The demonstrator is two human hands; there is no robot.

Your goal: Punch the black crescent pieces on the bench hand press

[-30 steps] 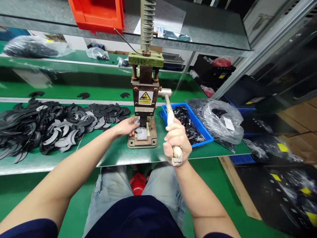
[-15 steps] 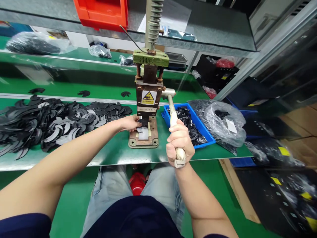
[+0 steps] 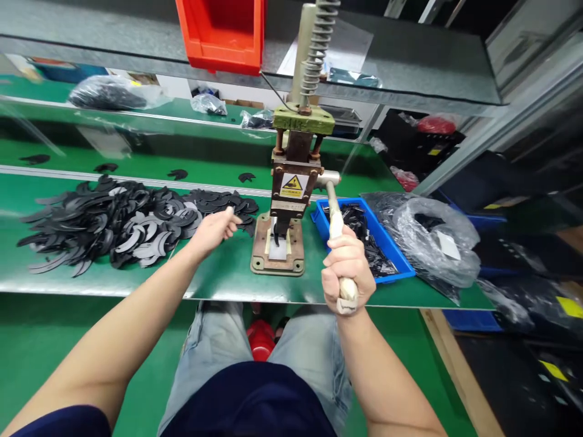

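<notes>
Head view: right of centre, pull lever (image 3: 334, 209) only with right hand (image 3: 350, 266) wrapped round it and curled left hand (image 3: 214, 231), unclear whether pinching anything, outside mid-frame press (image 3: 292, 187).

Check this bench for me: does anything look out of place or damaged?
Four dark curved pieces lie spaced out beyond the pale strip, apart from the large heap, which looks odd, though perhaps deliberate. Nothing looks plainly spilled or broken.
</notes>
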